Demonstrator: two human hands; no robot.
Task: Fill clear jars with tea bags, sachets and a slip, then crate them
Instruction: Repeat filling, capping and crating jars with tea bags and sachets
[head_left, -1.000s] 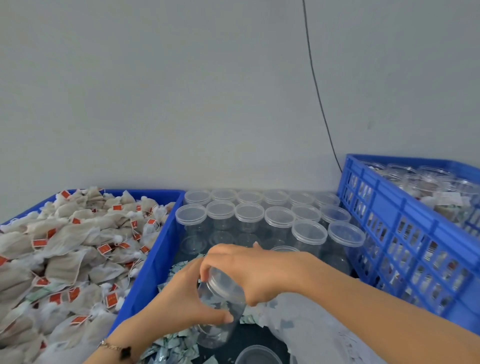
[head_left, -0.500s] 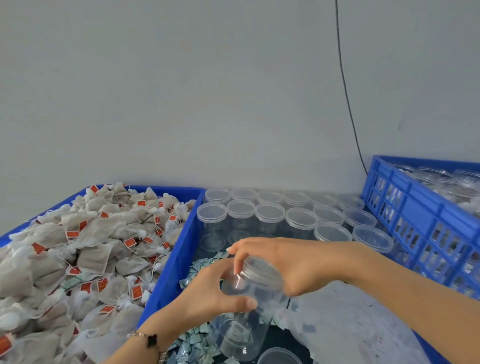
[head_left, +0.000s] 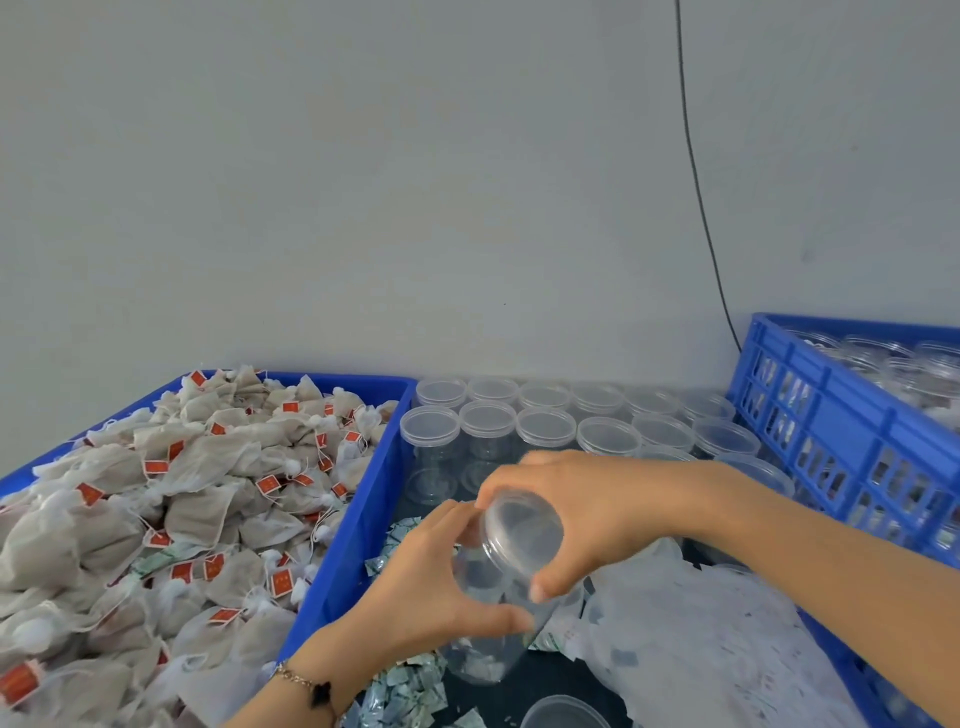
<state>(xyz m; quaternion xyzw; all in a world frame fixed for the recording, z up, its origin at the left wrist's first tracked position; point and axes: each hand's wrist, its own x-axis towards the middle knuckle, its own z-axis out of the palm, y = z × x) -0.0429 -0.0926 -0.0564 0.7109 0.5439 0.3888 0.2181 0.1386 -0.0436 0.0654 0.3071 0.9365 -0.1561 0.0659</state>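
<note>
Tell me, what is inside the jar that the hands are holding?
The held jar looks empty: only sachets beneath show through. The left hand and right hand on the lid cover part.

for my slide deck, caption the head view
Left hand holds a clear jar while right hand grips its lid.

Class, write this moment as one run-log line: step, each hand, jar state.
step: uncapping | left hand: grips jar body | right hand: grips lid | jar: tilted, looks empty, lid on
</note>
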